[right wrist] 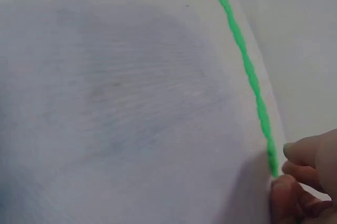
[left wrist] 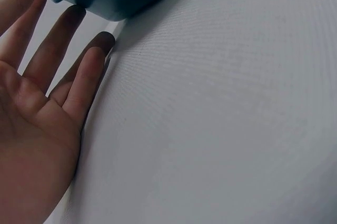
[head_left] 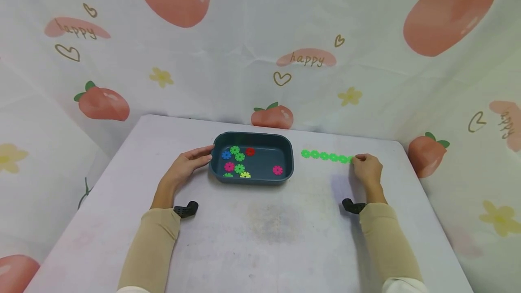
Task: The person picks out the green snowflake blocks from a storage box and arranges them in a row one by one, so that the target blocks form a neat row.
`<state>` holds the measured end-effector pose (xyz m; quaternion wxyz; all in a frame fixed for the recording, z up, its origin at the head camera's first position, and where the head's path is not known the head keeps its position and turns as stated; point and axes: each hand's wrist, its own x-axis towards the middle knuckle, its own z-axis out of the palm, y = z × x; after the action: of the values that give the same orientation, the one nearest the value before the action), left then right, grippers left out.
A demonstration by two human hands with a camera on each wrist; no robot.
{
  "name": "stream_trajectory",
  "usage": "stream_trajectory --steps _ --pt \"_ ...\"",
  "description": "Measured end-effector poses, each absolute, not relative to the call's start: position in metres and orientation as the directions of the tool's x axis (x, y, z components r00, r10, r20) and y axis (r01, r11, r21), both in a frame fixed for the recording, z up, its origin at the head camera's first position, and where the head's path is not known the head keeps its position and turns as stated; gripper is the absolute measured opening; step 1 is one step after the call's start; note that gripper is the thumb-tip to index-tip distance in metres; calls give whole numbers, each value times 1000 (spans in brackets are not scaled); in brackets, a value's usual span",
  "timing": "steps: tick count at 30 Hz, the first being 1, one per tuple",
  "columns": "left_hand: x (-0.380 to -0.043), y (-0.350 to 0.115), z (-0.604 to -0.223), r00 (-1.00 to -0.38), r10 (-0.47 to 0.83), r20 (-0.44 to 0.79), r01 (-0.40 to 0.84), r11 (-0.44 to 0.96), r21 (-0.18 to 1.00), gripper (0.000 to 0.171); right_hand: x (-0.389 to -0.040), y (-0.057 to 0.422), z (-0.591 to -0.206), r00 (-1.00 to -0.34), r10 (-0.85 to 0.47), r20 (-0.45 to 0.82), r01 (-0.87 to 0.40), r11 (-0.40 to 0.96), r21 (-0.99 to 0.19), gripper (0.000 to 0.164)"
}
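Note:
My left hand [head_left: 188, 165] is at the left wall of a dark teal tray [head_left: 263, 181], its extended fingertips touching the rim and side. In the left wrist view the fingers [left wrist: 55, 50] are nearly straight below the tray's underside [left wrist: 113, 2]. Several notched plastic discs, green, blue, pink, red and yellow, lie in the tray, mostly in its left half. To the right of the tray, a straight row of green notched discs [head_left: 324, 156] lies on the table. My right hand [head_left: 368, 168] pinches the row's right end with curled fingers, partly hiding the last disc.
The white-covered table [head_left: 228, 243] extends in front of both arms. A white curtain [head_left: 228, 71] printed with peaches and flowers hangs behind and at both sides. Each wrist wears a black camera mount, one at the left wrist [head_left: 186, 210].

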<state>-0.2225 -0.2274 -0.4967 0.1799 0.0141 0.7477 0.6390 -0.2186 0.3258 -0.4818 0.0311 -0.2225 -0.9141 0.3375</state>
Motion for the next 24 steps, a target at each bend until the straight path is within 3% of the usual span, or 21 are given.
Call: stream_trajectory --steps 11,18,24 --pt "-224 -226 -495 -935 252 -251 -205 195 959 65 -216 317 -455 -961 267 -67 260 803 -536 50" --pt "-222 -227 -495 -934 246 -260 -219 182 959 66 -218 306 -451 -978 175 -110 206 869 -450 66" --pt "-223 -227 -497 -934 246 -260 -220 179 959 66 -220 297 -449 -991 107 -75 127 922 -365 76"
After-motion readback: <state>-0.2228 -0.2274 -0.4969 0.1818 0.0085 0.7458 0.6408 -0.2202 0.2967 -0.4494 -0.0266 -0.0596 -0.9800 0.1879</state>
